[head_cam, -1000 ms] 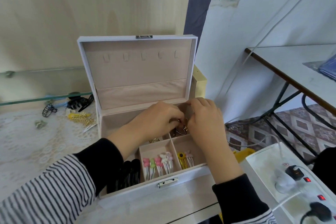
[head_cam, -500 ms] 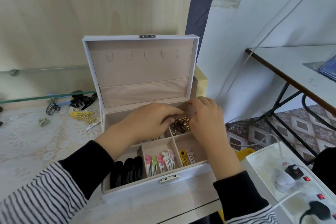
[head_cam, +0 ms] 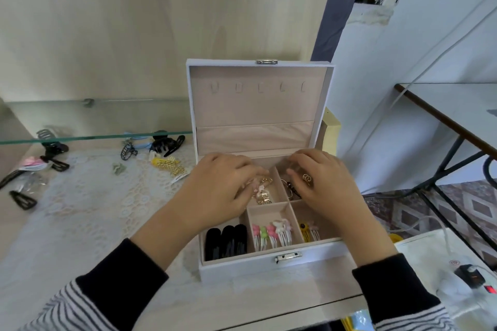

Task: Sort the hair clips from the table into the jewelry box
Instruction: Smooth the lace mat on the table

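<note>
The white jewelry box (head_cam: 269,263) stands open on the table, its lid upright. Black clips (head_cam: 226,242), pink-and-green striped clips (head_cam: 271,235) and yellow clips (head_cam: 309,232) fill the front compartments. My left hand (head_cam: 215,191) reaches into the back middle compartment, with its curled fingertips pinching a bunch of gold hair clips (head_cam: 262,192). My right hand (head_cam: 325,188) hovers over the back right compartment and pinches a small gold clip (head_cam: 307,179). A dark clip (head_cam: 291,188) lies below it.
Loose clips lie left of the box on the lace cloth: black claw clips (head_cam: 165,144), a yellow-gold bunch (head_cam: 169,166), a small green clip (head_cam: 119,168), black snap clips (head_cam: 22,200). A glass shelf (head_cam: 80,137) runs above them. A power strip (head_cam: 470,279) sits at the right.
My hands, which were together on one gold cluster over the back right compartment, have parted. The left has carried gold clips to the back middle compartment.
</note>
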Tool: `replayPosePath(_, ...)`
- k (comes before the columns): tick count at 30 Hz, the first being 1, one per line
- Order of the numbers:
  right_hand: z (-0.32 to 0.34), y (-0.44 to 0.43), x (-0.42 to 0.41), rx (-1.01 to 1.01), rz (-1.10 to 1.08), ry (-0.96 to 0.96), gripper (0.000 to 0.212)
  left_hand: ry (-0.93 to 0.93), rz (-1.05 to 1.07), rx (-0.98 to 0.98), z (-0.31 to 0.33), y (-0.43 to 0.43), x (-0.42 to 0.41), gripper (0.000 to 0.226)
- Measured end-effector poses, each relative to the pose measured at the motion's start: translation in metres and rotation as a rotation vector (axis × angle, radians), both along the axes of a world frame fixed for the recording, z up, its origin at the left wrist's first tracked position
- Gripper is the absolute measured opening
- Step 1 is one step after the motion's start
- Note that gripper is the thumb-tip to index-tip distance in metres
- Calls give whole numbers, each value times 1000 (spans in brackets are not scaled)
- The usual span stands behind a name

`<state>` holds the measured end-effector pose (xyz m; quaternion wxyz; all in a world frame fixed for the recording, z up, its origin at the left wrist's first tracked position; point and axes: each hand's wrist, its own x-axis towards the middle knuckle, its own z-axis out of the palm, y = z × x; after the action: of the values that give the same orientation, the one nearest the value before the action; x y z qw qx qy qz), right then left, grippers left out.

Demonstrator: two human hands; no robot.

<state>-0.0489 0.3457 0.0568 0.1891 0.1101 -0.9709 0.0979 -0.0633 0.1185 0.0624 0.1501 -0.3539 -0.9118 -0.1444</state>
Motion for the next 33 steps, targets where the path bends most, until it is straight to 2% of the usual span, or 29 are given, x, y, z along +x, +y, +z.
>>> replayPosePath(5, 10, -13, 4, -6, 30, -63, 30, 64, -16, 225, 1, -19, 11, 33)
replayPosePath(9, 19, -45, 9, -176, 95, -36, 29, 139, 12, 489, 0, -37, 21, 31)
replayPosePath(14, 27, -105, 16, -436, 163, 14, 28, 148, 222, 613, -13, -65, 28, 31)
replayPosePath(19, 34, -169, 20, -515, 254, 102, 25, 130, 425, 619, -27, -106, 29, 34)
replayPosePath(25, 27, -232, 25, -525, 262, 83, 29, 143, 589, 575, -42, -148, 27, 37)
replayPosePath(29, 6, -269, 29, -595, 147, -38, 41, 39, 754, 382, -55, -167, 20, 45)
replayPosePath(31, -9, -281, 24, -542, 79, -73, 45, -76, 838, 374, -59, -171, 13, 41)
replayPosePath(33, -21, -287, 13, -441, 0, -112, 45, -109, 873, 364, -62, -175, 8, 41)
